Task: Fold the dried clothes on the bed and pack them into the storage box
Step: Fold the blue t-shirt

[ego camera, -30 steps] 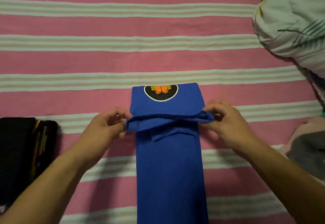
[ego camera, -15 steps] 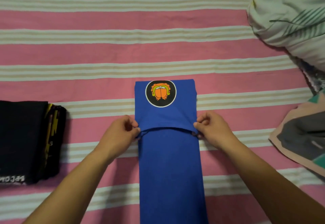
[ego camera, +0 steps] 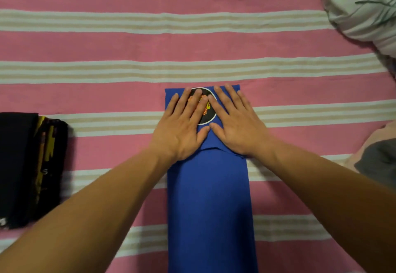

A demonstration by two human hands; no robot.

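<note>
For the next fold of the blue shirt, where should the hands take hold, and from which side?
Probably at the two near corners of the folded-over top section, on the long side edges of the blue shirt, one hand from each side. The flap's loose edge lies across the strip just under the left hand and right hand, which press flat on it, so pinching there lifts all layers together.

head view | from above, facing forward-down | near over striped bed [ego camera: 192, 45]
</note>
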